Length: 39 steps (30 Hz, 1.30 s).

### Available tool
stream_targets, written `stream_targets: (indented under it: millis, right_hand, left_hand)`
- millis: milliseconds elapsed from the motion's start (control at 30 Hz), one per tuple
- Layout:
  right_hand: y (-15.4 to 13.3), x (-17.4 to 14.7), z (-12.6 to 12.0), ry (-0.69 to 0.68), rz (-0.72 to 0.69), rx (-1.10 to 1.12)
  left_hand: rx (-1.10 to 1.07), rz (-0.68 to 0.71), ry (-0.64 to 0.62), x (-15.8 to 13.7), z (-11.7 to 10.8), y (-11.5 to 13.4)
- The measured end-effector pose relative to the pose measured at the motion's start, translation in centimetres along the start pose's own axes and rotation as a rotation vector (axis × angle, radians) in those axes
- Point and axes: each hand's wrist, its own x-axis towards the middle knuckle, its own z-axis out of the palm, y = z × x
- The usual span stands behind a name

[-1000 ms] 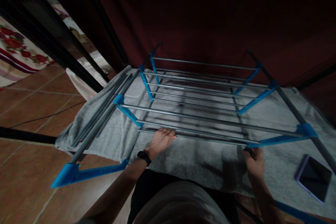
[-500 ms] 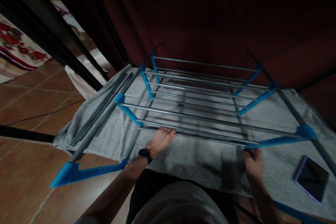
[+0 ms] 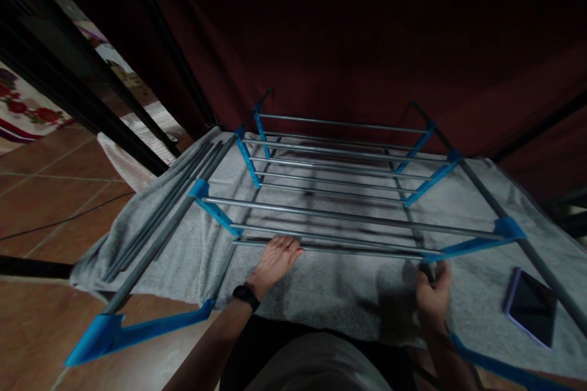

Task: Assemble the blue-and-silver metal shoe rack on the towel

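A rack of grey metal rods and blue plastic brackets stands over a grey blanket. My left hand (image 3: pixel 277 259), with a black band on its wrist, is closed around the nearest low rod (image 3: pixel 348 251). That rod's left end sits just below the tip of the left blue bracket (image 3: pixel 215 214), seemingly apart from it. My right hand (image 3: pixel 433 296) is closed at the rod's other end, by the tip of the right blue bracket (image 3: pixel 477 247). Its fingers partly hide the joint and a tube there.
Several loose grey tubes (image 3: pixel 160 211) lie on the blanket (image 3: pixel 183 269) at the left. A phone (image 3: pixel 532 308) in a purple case lies at the right. Dark posts (image 3: pixel 77 91) and a dark red curtain (image 3: pixel 321 43) stand behind. The floor (image 3: pixel 50 214) is tiled.
The view has shifted, so the rack appears lower and further left. The low rod's left end has dropped slightly away from the left bracket's tip. Both hands keep their places on the rack.
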Motion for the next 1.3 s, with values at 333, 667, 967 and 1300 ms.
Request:
stream_targets:
  millis: [333, 667, 967, 1300]
  right_hand:
    - [-10.9, -8.4, 8.4, -0.546, -0.93, -0.24]
    - [-16.6, -7.0, 13.6, -0.869, -0.923, -0.578]
    - [-16.7, -6.6, 13.3, -0.915, -0.924, -0.537]
    - [-15.2, -6.5, 14.1, -0.876, -0.922, -0.479]
  left_hand:
    - [-0.127, -0.063, 0.071, -0.3, 0.2, 0.5]
    - [-0.212, -0.127, 0.292, -2.5, -0.5, 1.3]
    - [-0.587, -0.511, 0.32, -20.8, -0.3, 2.9]
    - [-0.531, -1.222, 0.757, -26.0, -9.5, -8.5]
